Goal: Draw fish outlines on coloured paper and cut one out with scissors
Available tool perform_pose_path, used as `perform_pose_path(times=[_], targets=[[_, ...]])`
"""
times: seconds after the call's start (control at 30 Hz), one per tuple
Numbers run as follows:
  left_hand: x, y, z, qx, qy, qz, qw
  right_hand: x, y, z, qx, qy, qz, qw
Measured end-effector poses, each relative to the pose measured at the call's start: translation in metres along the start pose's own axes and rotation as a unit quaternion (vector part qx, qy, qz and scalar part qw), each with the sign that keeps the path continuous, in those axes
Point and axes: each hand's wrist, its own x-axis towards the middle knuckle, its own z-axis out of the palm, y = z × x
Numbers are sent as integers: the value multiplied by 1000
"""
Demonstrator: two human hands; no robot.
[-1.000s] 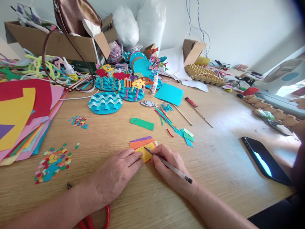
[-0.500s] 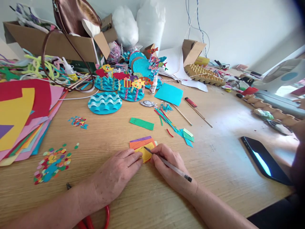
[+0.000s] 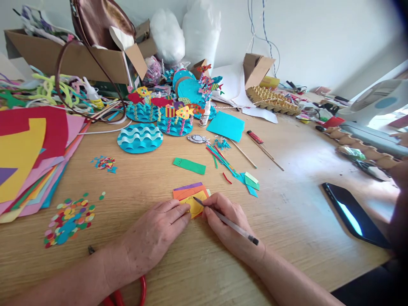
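Drawing on a small yellow paper piece (image 3: 195,205) near the middle of the worktop's (image 3: 299,191) near edge, the right hand (image 3: 228,223) is closing its grip around a pen (image 3: 226,221) whose tip is touching the paper. The left hand (image 3: 154,236) is lying flat, its fingertips (image 3: 185,212) pressing the paper's left side; its grip is holding nothing.

The yellow piece is sitting on loose orange and purple pieces (image 3: 188,189), so the likeliest trouble is the little stack sliding under the pen stroke if the fingertips are easing off, smearing or skewing the line. The pressing fingers are lying just beside the pen tip, so a long stroke is risking a mark on skin. The red scissors (image 3: 140,293), partly hidden under the left forearm at the near edge, are risking a knock off the worktop.
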Motion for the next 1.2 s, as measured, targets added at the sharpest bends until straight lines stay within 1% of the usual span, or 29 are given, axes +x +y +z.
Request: perform_pose_path(times=[0.17, 0.33, 0.5, 0.63, 0.8, 1.03, 1.2], targets=[[0, -1, 1, 2, -7, 0, 1000, 1, -2, 0, 7, 0, -8, 1000], [-1, -1, 1, 7, -28, -1, 1000, 2, -2, -1, 5, -3, -10, 1000], [-2, -1, 1, 3, -14, 0, 1000, 0, 0, -1, 11, -4, -7, 1000], [0, -2, 2, 8, -4, 7, 1000, 0, 1, -1, 10, 7, 5, 1000], [1, -2, 1, 9, -6, 6, 1000, 0, 2, 0, 10, 2, 9, 1000], [0, -1, 3, 10, 9, 10, 1000, 1, 1, 0, 7, -5, -4, 1000], [-1, -1, 2, 9, 4, 7, 1000, 1, 1, -1, 7, 12, 4, 1000]])
